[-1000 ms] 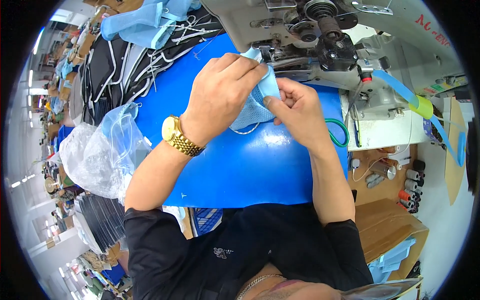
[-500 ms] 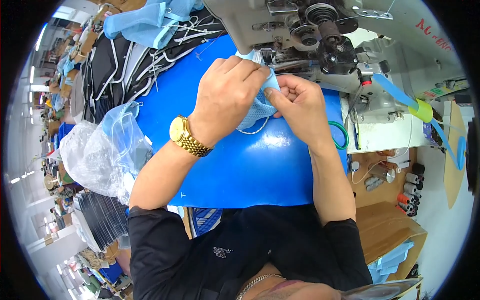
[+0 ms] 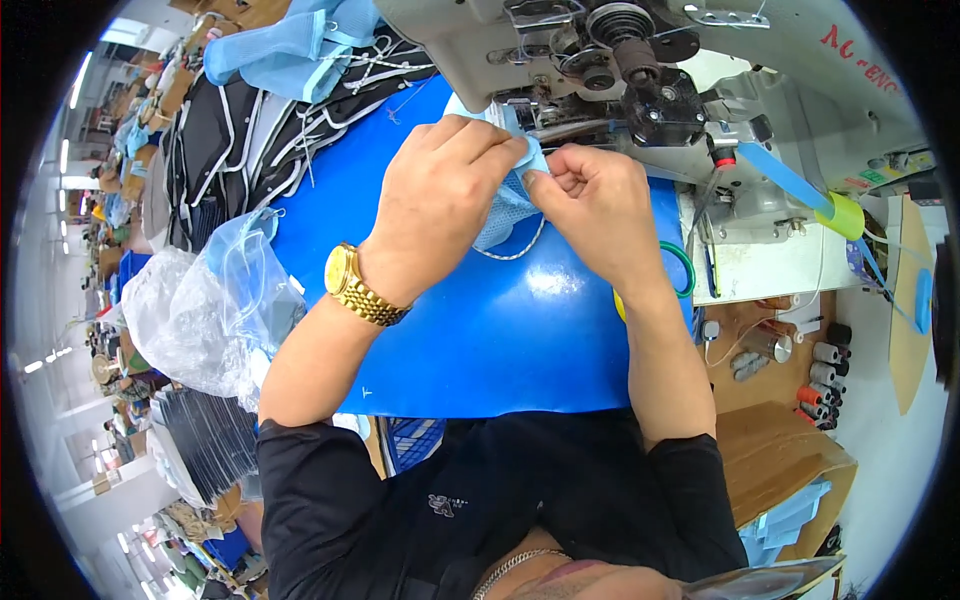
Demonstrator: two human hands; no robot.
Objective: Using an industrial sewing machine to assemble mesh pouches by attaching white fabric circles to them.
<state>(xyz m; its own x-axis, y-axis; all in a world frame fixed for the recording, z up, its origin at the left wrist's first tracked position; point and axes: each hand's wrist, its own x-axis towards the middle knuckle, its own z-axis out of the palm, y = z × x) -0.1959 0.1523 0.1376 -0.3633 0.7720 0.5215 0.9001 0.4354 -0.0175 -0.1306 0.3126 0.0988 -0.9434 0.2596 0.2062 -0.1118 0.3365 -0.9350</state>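
Observation:
A light blue mesh fabric piece (image 3: 508, 213) with a thin pale cord along its lower edge lies under the head of a sewing machine (image 3: 665, 105). My left hand (image 3: 445, 190), below a gold wristwatch (image 3: 362, 287), bends over the upper part of the fabric and grips it; its fingertips are partly hidden. Thumb and fingers of my right hand (image 3: 597, 210) pinch the fabric's right edge, close to the left fingertips. The needle area is mostly covered by machine parts and cloth.
Black pieces with white piping (image 3: 240, 140) and more light blue mesh pieces (image 3: 270, 55) pile up at far left. A clear plastic bag (image 3: 190, 310) sits nearer. Blue tape (image 3: 785, 180) runs through a yellow-green ring (image 3: 840, 215) at right. Green ring (image 3: 683, 270) lies beside my right wrist.
The machine and table appear slightly further left in the picture. More light blue cloth shows left of the machine's foot. Both hands keep their grip, and a yellow edge now shows beside my right wrist.

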